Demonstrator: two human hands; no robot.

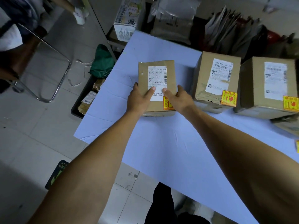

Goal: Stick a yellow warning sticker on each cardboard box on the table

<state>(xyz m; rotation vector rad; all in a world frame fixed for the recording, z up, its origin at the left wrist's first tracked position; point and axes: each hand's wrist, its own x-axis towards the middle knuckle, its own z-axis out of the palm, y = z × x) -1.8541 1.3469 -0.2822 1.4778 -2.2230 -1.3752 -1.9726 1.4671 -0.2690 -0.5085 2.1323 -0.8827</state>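
A flat cardboard box (156,68) with a white shipping label lies on the blue-white table (161,143). A yellow warning sticker (167,103) sits at its near right corner, partly under my right hand (182,98). That hand lies flat on the box top, index finger stretched onto the label. My left hand (140,98) holds the box's near left edge, thumb on the label. Two taller boxes stand to the right, the middle box (215,80) and the right box (268,88). Each carries a yellow sticker (229,98) (290,105) on its near lower corner.
A yellow sticker sheet edge (297,146) shows at the table's right border. Parcels and mail bags (174,18) pile up behind the table. A bin with packages (88,101) and a green bag (101,62) sit on the floor left, near a metal chair (53,62).
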